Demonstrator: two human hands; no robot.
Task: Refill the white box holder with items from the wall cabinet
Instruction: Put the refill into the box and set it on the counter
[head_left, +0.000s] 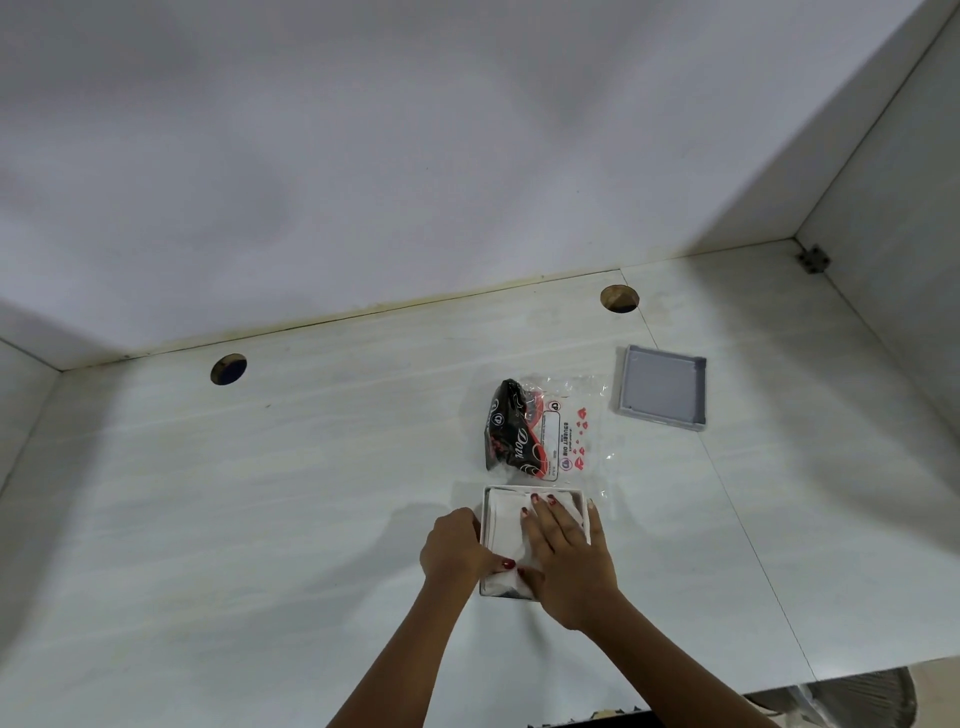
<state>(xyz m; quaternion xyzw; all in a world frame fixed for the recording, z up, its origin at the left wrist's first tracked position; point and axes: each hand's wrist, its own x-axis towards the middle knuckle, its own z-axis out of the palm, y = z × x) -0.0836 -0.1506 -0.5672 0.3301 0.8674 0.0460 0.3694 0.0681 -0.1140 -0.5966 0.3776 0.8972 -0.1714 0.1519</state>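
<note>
The white box holder (487, 506) sits on the pale counter, filled with white tissues (506, 525). My right hand (569, 561) lies flat on top of the tissues, fingers spread, pressing them into the box. My left hand (454, 551) grips the box's left wall, thumb resting on the tissues near the front corner. Just beyond the box lies an opened black, red and clear tissue wrapper (540, 428), crumpled and flat. The wall cabinet is not in view.
A grey square lid (661, 387) lies upside down at the back right. Two round cable holes (228, 369) (619, 299) pierce the counter (260, 493) near the white back wall. Side panels rise at left and right; a dark fan (852, 701) shows below the counter's front edge.
</note>
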